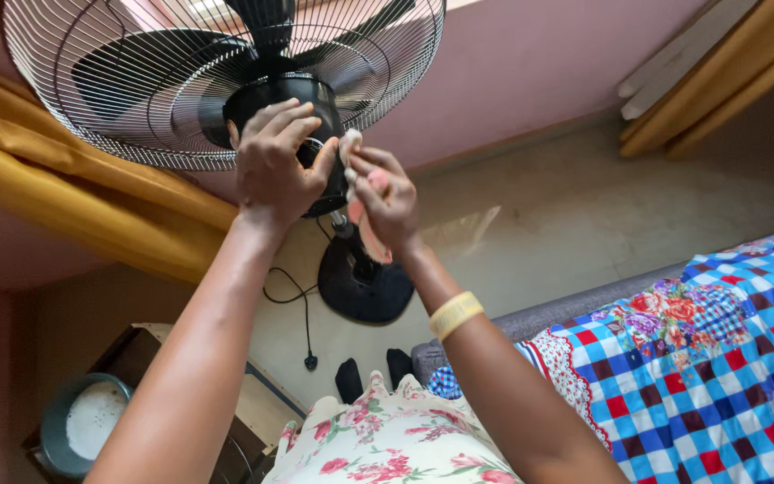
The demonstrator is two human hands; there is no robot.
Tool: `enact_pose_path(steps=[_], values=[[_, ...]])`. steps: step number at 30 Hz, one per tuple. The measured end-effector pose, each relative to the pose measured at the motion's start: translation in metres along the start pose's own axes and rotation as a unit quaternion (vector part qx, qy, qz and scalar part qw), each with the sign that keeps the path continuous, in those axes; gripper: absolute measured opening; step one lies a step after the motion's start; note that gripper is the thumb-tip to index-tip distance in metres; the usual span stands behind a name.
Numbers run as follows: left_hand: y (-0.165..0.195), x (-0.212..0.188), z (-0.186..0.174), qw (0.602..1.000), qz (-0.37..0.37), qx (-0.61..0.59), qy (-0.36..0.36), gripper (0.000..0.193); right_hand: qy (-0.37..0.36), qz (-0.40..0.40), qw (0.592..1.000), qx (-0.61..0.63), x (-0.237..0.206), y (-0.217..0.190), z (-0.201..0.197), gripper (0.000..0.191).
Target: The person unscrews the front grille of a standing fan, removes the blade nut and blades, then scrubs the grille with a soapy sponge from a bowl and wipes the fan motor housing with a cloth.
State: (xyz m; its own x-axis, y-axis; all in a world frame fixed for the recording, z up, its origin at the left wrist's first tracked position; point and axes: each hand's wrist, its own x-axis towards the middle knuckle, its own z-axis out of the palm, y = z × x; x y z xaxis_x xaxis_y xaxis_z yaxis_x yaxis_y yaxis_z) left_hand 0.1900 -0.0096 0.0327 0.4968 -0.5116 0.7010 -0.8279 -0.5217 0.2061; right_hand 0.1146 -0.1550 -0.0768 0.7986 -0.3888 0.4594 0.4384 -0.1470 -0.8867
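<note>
A black pedestal fan (181, 81) with a wire guard stands in front of me, seen from behind. My left hand (275, 166) grips the black motor housing (315, 94) at the fan's back. Beside it, my right hand (385, 199) holds a small pale pink cloth (352, 141) pressed against the housing's right side. A yellow band (455, 314) sits on my right wrist. The fan's round black base (365, 287) rests on the floor below my hands.
A black power cord with its plug (310, 361) lies loose on the pale floor. A bed with a blue checked floral cover (718, 358) is at the right. Yellow curtains (55, 188) hang at the left. A grey basin (82, 421) sits at lower left.
</note>
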Motion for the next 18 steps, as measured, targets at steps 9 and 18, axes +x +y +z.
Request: enact_pose_path(steps=[9,18], values=[[-0.009,-0.007,0.016,0.999,-0.013,-0.010,0.028,0.013,-0.038,0.028,0.998,-0.043,0.006,0.009,-0.001,0.036],[-0.011,-0.008,0.018,0.999,-0.016,-0.010,0.034,0.012,-0.038,0.039,0.998,-0.024,-0.012,0.008,-0.014,0.027]])
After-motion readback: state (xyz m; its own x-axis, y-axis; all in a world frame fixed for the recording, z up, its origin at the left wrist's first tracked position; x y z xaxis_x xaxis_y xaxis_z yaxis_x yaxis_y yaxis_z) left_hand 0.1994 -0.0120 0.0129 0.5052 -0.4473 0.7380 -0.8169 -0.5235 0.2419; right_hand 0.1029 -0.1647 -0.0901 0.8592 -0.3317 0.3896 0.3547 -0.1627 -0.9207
